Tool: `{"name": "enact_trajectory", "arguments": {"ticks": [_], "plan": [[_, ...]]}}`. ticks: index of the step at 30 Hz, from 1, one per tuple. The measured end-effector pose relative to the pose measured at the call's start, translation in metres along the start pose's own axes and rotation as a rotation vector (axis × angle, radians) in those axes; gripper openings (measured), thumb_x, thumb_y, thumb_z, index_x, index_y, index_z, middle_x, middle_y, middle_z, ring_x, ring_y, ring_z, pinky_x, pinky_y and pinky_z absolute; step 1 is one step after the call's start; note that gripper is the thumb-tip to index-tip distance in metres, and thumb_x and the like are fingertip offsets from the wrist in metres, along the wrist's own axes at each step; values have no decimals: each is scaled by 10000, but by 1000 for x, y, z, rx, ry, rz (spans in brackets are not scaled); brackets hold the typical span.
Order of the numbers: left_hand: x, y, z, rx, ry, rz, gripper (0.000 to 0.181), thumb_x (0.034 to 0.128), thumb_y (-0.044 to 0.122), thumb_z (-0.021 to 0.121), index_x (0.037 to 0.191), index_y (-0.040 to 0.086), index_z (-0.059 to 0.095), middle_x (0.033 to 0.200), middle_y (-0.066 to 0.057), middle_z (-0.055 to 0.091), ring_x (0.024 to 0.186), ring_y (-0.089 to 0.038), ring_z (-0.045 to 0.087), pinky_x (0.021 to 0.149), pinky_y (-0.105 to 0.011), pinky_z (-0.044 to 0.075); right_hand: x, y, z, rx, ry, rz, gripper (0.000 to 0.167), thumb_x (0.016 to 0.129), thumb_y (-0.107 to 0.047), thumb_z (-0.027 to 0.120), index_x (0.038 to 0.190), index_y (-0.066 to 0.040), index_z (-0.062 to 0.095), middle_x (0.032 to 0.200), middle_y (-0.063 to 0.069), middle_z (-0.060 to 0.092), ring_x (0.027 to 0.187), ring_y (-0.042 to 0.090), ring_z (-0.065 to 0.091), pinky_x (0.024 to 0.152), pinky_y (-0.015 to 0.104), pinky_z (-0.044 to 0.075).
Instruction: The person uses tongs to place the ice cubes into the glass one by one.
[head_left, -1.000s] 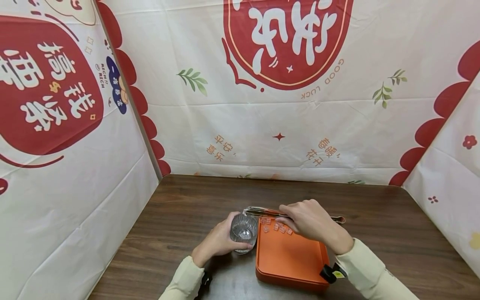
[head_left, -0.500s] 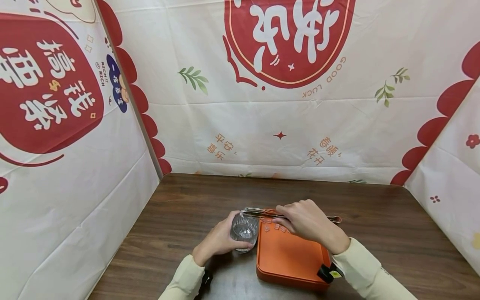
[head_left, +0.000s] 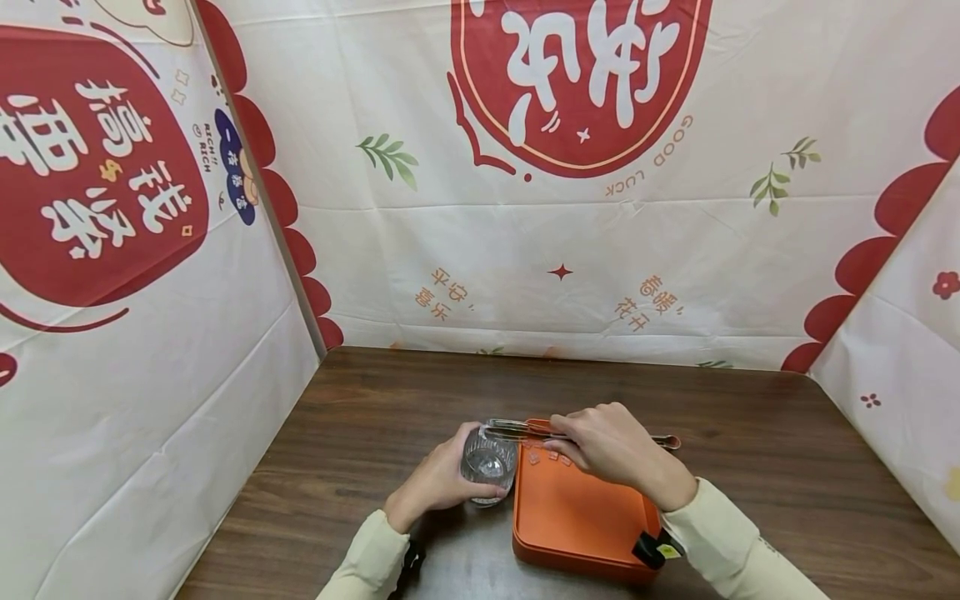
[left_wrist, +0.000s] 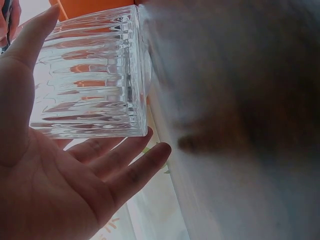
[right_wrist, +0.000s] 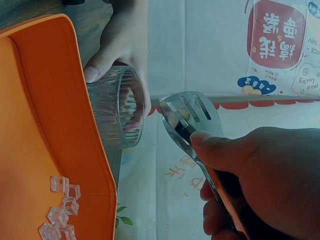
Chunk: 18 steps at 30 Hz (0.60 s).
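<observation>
My left hand (head_left: 438, 477) grips a clear ribbed drinking glass (head_left: 487, 475), thumb on the near side and fingers round the far side. The left wrist view shows its fluted wall and thick base. In my right hand (head_left: 611, 443) is a pair of metal serving tongs (right_wrist: 202, 112) with slotted heads, which reach over the glass's far rim in the head view. Seen from the right wrist, the heads lie just outside the glass's mouth; whether they hold anything is unclear. Several clear ice-like cubes (right_wrist: 58, 216) lie in an orange tray (head_left: 573, 517).
The tray stands right beside the glass, beneath my right forearm, on a dark wooden table (head_left: 360, 417). Printed white cloth (head_left: 487, 242) hangs behind the table and along both sides. A black device (head_left: 648, 550) is strapped at my right wrist.
My right hand has shifted slightly left with the tongs, whose heads now sit a little lower over the glass's rim. My left hand and the glass stay nearly in place.
</observation>
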<state>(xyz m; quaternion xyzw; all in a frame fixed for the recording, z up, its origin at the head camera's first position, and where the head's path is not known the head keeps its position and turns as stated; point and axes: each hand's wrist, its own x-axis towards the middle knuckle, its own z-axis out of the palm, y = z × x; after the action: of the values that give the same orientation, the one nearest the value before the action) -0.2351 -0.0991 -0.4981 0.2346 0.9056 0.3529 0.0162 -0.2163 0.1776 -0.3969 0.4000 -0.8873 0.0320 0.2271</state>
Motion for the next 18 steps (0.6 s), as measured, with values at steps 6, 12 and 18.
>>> {"name": "enact_trajectory", "arguments": {"ticks": [6,12,18], "plan": [[-1,1,0,14,-4,-15,986,675,589,849,1442,204,365,1247,-99,625,1080,-248,617,876,-415,505,-1,-2,1,4,19,9,400,846,-402,759,715,-182,452,530,-159,310,418,20,291,430,215,215],[0,1,-1,12,2,-4,978,671,573,860,1428,184,380,1237,-106,627,1074,-253,619,868,-416,505,-3,0,1,6,-22,46,381,858,-421,744,737,-187,469,548,-152,328,422,22,296,425,215,222],[0,1,0,14,7,2,982,669,562,865,1425,164,381,1224,-108,631,1069,-257,623,870,-412,508,-6,2,1,12,-53,76,367,878,-472,709,768,-202,486,570,-158,381,428,16,339,423,213,248]]}}
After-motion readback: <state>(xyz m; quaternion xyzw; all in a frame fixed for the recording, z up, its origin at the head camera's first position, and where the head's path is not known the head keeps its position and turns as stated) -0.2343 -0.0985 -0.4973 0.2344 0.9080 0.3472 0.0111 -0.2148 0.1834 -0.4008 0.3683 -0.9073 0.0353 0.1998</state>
